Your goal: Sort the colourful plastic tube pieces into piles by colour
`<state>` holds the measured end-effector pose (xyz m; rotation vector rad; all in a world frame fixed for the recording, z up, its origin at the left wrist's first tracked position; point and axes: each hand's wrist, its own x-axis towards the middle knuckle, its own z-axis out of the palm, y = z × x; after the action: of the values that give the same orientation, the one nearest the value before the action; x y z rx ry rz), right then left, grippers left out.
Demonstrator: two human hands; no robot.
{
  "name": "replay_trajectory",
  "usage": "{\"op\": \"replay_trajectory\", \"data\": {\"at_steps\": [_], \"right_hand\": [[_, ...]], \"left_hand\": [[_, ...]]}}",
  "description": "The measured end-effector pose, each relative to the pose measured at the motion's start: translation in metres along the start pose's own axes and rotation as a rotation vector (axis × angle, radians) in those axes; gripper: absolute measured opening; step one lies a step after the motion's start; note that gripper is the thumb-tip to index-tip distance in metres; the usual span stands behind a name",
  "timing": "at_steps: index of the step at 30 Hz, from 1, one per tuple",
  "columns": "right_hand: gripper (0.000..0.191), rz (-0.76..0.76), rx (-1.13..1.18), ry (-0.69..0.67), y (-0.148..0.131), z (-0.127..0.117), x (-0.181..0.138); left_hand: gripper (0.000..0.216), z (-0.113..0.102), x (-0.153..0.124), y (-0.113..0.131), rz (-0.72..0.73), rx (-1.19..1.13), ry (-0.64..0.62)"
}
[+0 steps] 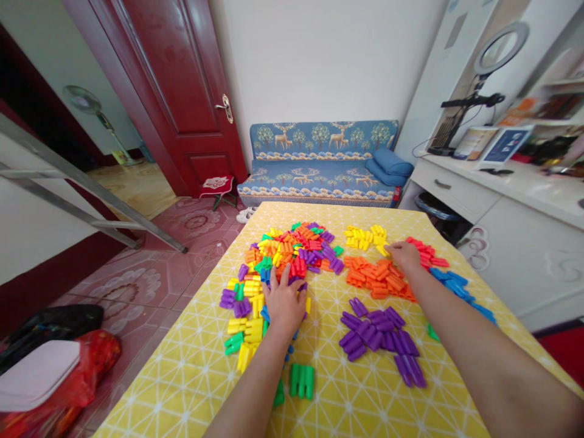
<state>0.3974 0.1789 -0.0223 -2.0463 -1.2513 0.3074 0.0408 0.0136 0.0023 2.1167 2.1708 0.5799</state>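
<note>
My left hand (285, 301) rests on the near part of a mixed pile of plastic building blocks (285, 246), its fingers spread. Red, purple, blue and yellow pieces show around the fingertips. Across the table, my right hand (404, 255) has its fingers pinched at a yellow block (382, 248) on the near right edge of the yellow heap (362, 236). Just below that hand lies an orange heap (376, 277). Red blocks (426, 252) and blue blocks (460, 292) lie to its right, the blue ones partly behind my forearm. Purple blocks (374, 331) form a nearer group.
A yellow patterned cloth covers the table (333, 401). One green block (302, 381) lies near my left forearm, another green piece (432, 332) beside the right. Beyond stand a blue sofa (314, 173) and red stool (218, 185); a white cabinet (524, 243) is at right.
</note>
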Motion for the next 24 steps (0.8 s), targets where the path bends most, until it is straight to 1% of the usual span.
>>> {"op": "replay_trajectory", "data": {"at_steps": [2,5,8,10,12,14,18,20,22,24], "right_hand": [[0.017,-0.027,-0.063,0.054,0.002,-0.004,-0.002],[0.022,-0.108,-0.129,0.071,0.001,-0.005,-0.007],[0.023,-0.177,-0.18,0.04,-0.002,-0.003,-0.012],[0.018,-0.202,-0.205,-0.017,-0.002,-0.004,-0.014],[0.011,-0.207,-0.227,-0.083,-0.002,-0.006,-0.014],[0.011,-0.198,-0.25,-0.118,-0.001,-0.01,-0.014],[0.018,-0.192,-0.278,-0.133,-0.003,-0.015,-0.014],[0.019,-0.179,-0.293,-0.136,-0.007,-0.015,-0.015],[0.02,-0.151,-0.317,-0.117,-0.011,-0.015,-0.018],[0.026,-0.126,-0.342,-0.096,-0.016,-0.015,-0.02]], "left_hand": [[0.029,0.0,0.0,0.0,-0.002,0.001,-0.001],[0.029,0.0,0.001,0.0,-0.004,-0.002,0.0],[0.028,-0.001,0.001,0.001,-0.005,0.001,-0.002],[0.029,-0.002,0.001,0.002,-0.006,0.004,-0.007],[0.029,-0.004,0.0,0.003,-0.008,0.004,-0.011],[0.029,-0.005,0.0,0.004,-0.017,0.0,-0.022],[0.029,-0.006,0.0,0.005,-0.026,-0.008,-0.03],[0.029,-0.005,0.0,0.004,-0.023,-0.006,-0.02],[0.029,-0.004,0.0,0.003,-0.019,-0.001,-0.016],[0.029,-0.003,0.0,0.003,-0.015,0.002,-0.016]]}}
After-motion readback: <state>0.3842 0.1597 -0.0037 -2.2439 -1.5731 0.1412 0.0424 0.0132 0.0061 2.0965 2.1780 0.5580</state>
